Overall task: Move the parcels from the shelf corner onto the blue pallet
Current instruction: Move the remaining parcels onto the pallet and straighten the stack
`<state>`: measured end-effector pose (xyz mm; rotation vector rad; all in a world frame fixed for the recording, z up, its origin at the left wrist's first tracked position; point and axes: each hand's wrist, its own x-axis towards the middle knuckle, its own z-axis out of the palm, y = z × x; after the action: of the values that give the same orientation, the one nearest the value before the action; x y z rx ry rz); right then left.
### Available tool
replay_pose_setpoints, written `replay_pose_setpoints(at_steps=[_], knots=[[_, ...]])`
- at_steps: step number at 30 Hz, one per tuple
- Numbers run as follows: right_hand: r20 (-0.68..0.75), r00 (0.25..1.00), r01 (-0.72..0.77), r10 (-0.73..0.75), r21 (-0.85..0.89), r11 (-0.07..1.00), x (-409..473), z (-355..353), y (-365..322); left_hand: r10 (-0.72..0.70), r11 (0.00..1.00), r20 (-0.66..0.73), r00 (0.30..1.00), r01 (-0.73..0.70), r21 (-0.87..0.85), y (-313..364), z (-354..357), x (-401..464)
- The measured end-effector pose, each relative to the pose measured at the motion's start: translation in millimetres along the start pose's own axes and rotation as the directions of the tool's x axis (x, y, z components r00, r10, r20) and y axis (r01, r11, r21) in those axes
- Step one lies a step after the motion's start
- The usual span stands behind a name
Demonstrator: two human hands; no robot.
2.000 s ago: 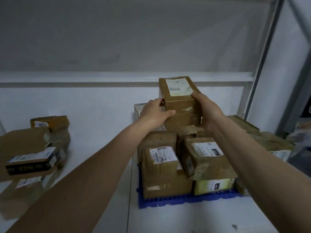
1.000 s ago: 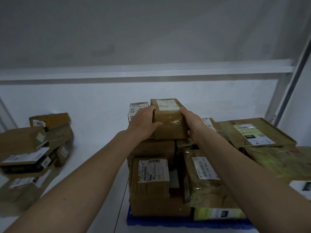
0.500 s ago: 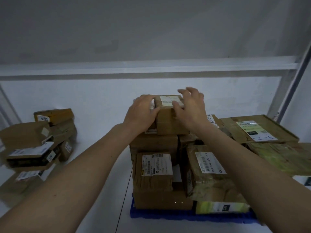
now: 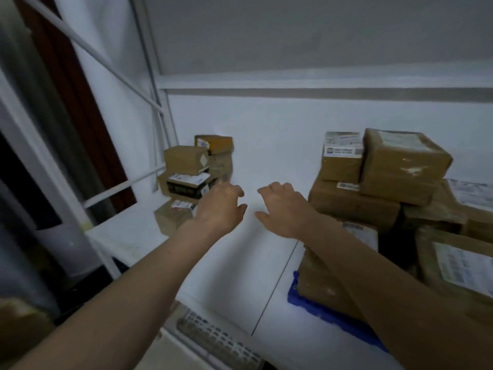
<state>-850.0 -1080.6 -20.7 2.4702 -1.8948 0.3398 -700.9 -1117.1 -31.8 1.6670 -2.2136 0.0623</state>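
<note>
We are holding both hands spread and empty above the shelf [image 4: 226, 263].
Corner parcels [image 4: 192, 172] are sitting just beyond our left hand [image 4: 220, 206]; the stacked blue pallet [image 4: 314, 305] is sitting beside our right hand [image 4: 285, 209].

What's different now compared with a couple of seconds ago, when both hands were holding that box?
Both hands have let go of the brown box, which now sits on top of the stack on the blue pallet. The left hand and right hand, empty with fingers loosely spread, have swung left toward the corner parcels. That corner pile looks unchanged.
</note>
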Motion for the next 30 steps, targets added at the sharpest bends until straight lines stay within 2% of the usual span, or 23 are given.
replay_pose_setpoints(at_steps=[7,11,14,18,22,26,30], knots=[[0.218,0.976,-0.028,0.012,0.072,0.997,25.5,50.3,-55.4,-0.167,0.986,0.09,0.982,0.168,-0.007,-86.6,7.6,-30.9],[0.264,0.964,-0.04,0.017,0.08,0.996,53.4,73.9,-89.7,-0.162,0.986,0.184,0.969,0.165,0.002,-134.9,5.9,-35.6],[0.313,0.95,-0.046,0.009,0.11,0.993,78.5,92.9,-126.0,-0.172,0.983,0.197,0.965,0.182,-0.036,-180.1,-0.8,-39.3],[0.314,0.949,-0.055,-0.004,0.178,0.983,111.4,117.6,-181.5,-0.226,0.969,0.231,0.946,0.243,-0.049,-252.8,-3.3,-40.1],[0.258,0.966,-0.07,-0.023,0.346,0.936,144.8,139.8,-228.8,-0.224,0.969,0.274,0.935,0.244,-0.044,-319.7,0.3,-36.6],[0.373,0.922,-0.214,0.103,0.271,0.939,165.8,160.6,-258.8,-0.206,0.969,0.328,0.922,0.239,-0.066,-364.6,10.0,-32.3],[0.342,0.934,-0.207,0.1,0.291,0.934,186.0,178.5,-273.6,-0.186,0.964,0.378,0.907,0.243,-0.107,-392.7,21.7,-23.7]])
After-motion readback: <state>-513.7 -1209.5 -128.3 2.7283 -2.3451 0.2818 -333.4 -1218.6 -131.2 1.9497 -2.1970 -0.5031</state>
